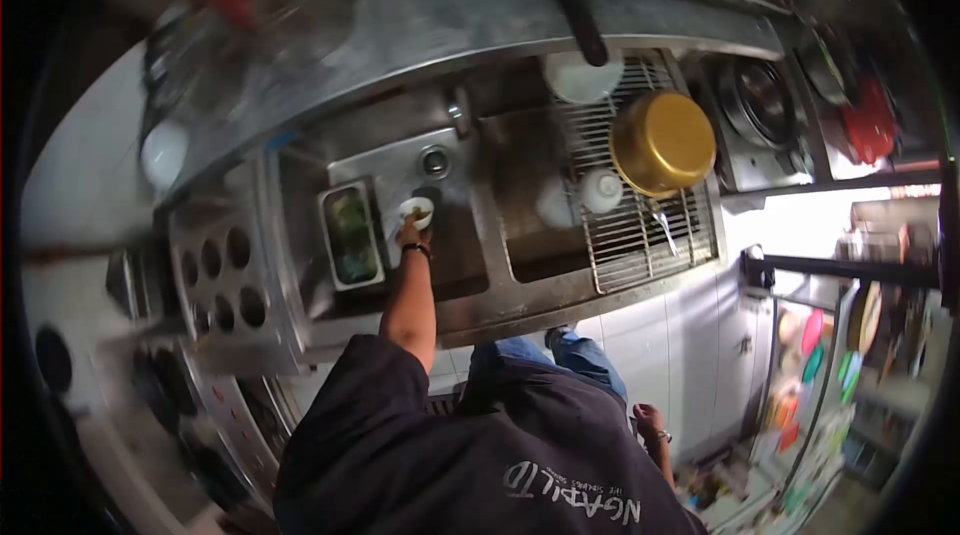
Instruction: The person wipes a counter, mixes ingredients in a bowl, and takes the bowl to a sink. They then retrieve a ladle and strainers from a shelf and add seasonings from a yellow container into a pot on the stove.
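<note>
My left hand point(411, 232) reaches over the sink basin point(395, 160) and grips a small white bowl point(424, 204) by its near side. Something brownish or greenish lies in the bowl, too small to name. Just left of it, a rectangular metal pan point(381, 270) with green contents stands in the basin. Beyond the bowl is the round drain point(435, 163). My right hand point(650, 421) hangs low by my side, away from the sink, and its fingers are too small and dim to make out.
On the wire rack point(620, 270) to the right sit an upturned golden pot point(672, 143), a white cup-like piece point(601, 191) and a white bowl point(580, 80). A dark handle point(585, 30) juts over the counter edge. Farther right is a stove point(755, 160).
</note>
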Available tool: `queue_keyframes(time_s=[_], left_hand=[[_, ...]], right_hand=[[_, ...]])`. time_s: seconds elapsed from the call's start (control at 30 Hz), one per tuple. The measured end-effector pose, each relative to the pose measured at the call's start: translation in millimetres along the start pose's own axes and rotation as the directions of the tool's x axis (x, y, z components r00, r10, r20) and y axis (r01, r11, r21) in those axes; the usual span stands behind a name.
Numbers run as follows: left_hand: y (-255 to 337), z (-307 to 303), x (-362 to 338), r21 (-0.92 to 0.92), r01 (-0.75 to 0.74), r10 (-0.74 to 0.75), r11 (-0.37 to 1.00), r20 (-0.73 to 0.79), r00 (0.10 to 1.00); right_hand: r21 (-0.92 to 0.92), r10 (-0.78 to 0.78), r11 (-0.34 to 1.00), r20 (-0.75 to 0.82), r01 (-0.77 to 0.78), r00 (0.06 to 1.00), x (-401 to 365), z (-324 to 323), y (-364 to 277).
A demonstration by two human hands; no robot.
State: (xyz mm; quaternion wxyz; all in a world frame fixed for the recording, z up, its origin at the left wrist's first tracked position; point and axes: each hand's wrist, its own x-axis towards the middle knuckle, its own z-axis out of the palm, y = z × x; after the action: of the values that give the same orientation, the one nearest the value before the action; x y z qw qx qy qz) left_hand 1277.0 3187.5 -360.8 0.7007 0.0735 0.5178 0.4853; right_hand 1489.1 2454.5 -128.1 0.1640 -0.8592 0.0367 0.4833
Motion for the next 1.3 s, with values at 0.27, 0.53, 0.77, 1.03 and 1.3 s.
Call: queue_keyframes(time_s=[0.27, 0.53, 0.77, 1.03, 1.3], left_hand=[[-47, -85, 91, 0.053, 0.476, -0.479, 0.878, 0.102, 0.872], [-28, -71, 62, 0.308, 0.486, -0.509, 0.818, -0.007, 0.861], [50, 57, -89, 0.814, 0.117, 0.004, 0.57, -0.145, 0.989], [31, 182, -355, 0.7, -0.294, -0.708, 0.651, 0.7, 0.097], [-144, 122, -453, 0.786, -0.618, -0.992, -0.002, 0.075, 0.098]], right_hand=[[0.076, 0.148, 0.987, -0.056, -0.144, 0.987, -85, 58, -17], [0.326, 0.184, 0.936, -0.129, -0.133, 0.974, -117, 81, -25], [0.224, 0.433, 0.852, 0.203, -0.472, 0.878, -138, 96, -40], [0.845, -0.009, 0.154, 0.52, -0.513, 0.854, -112, 139, 29], [0.91, -0.192, 0.413, 0.042, 0.041, 0.981, -36, 99, 124]])
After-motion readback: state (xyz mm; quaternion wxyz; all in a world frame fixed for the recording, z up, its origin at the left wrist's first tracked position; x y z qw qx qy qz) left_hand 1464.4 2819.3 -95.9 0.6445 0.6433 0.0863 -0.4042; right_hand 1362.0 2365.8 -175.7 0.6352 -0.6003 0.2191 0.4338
